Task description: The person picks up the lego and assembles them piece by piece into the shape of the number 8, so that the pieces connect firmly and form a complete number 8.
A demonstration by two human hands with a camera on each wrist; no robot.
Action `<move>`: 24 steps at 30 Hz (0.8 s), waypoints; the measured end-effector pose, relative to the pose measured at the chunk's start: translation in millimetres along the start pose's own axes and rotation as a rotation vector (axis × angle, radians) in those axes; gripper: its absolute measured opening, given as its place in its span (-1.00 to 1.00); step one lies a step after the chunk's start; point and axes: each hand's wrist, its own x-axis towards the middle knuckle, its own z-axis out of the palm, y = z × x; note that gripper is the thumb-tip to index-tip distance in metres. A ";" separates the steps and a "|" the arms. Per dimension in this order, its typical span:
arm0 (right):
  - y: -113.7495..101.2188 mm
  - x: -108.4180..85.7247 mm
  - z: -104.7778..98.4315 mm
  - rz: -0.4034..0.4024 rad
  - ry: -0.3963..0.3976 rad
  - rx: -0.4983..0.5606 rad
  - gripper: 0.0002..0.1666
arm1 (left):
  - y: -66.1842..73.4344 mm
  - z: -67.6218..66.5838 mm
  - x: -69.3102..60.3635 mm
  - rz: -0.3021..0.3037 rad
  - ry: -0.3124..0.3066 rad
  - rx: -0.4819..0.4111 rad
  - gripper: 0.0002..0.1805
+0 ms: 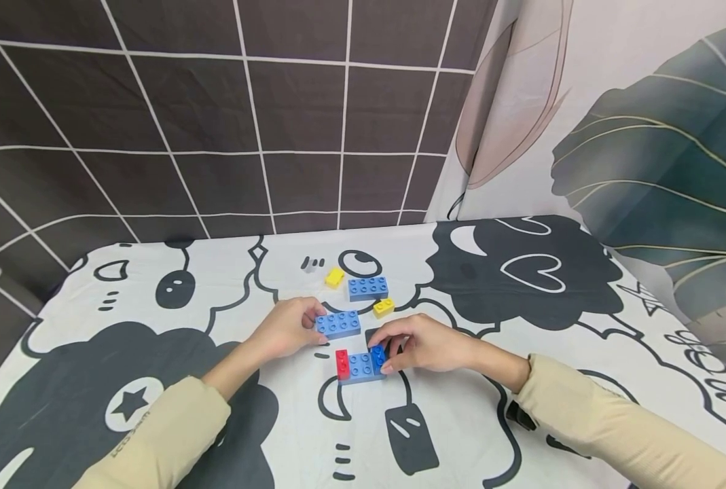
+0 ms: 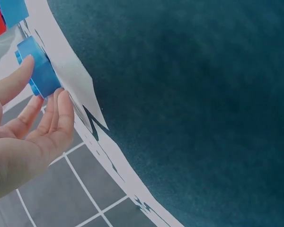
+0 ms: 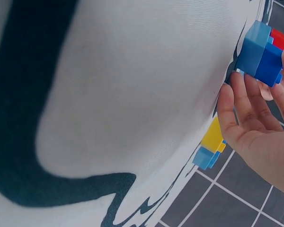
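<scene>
The bricks look like smooth, slightly glossy plastic; the sheet and sleeves, matt cloth.

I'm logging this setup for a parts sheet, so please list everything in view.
Far eight-stud brick: one, light blue, beyond the hands
Middle eight-stud brick: one, light blue, at the left fingertips
Nearest long brick: one, light blue, under the red and dark-blue bricks
Red brick: one, red, on its left end
Dark-blue brick: one, dark blue, at its right end
Small yellow bricks: two, yellow, either side of the far brick
Cartoon-print cloth: one, white and dark grey, beneath the bricks
Grid-patterned cloth: one, dark with white lines, behind
Leaf-print cloth: one, multicoloured, back right
Left hand: one, pinching the middle brick
Right hand: one, gripping the dark-blue brick
Sleeves: two, beige, on the forearms
</scene>
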 end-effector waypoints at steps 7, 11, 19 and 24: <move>0.1 0.1 0.1 -0.006 0.005 0.000 -0.63 | 0.7 -0.9 -1.6 0.017 0.002 0.011 -0.68; 0.7 0.1 0.2 -0.013 0.007 -0.006 -0.64 | 1.7 -2.7 -3.5 0.016 -0.001 0.014 -0.68; 0.1 0.0 0.2 0.012 0.004 -0.017 -0.63 | 10.4 -14.2 -11.2 0.020 0.004 -0.031 -0.69; -1.3 0.4 0.0 0.017 -0.001 -0.022 -0.62 | 17.4 -20.6 -17.9 0.031 0.012 -0.049 -0.68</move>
